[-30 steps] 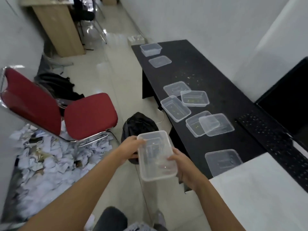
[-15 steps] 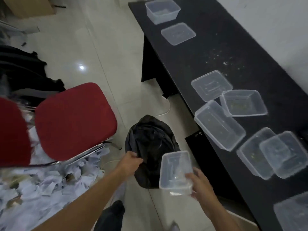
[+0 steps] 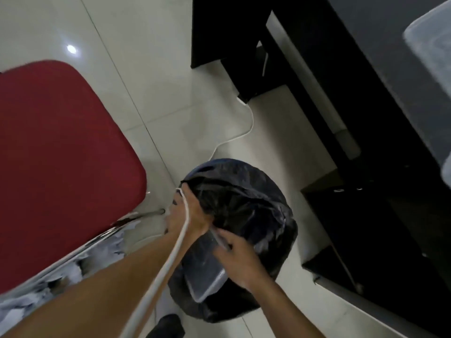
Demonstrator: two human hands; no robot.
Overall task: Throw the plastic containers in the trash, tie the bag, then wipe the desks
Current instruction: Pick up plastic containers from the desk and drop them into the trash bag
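Container going into the trash bag

The black trash bag sits on the floor beside the red chair. The left hand grips its rim; the right hand clasps the clear container, long axis slanting toward the bag's mouth, far end hidden.

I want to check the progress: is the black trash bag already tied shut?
No, the black trash bag is open: the left hand holds its rim while the right hand pushes a plastic container in.
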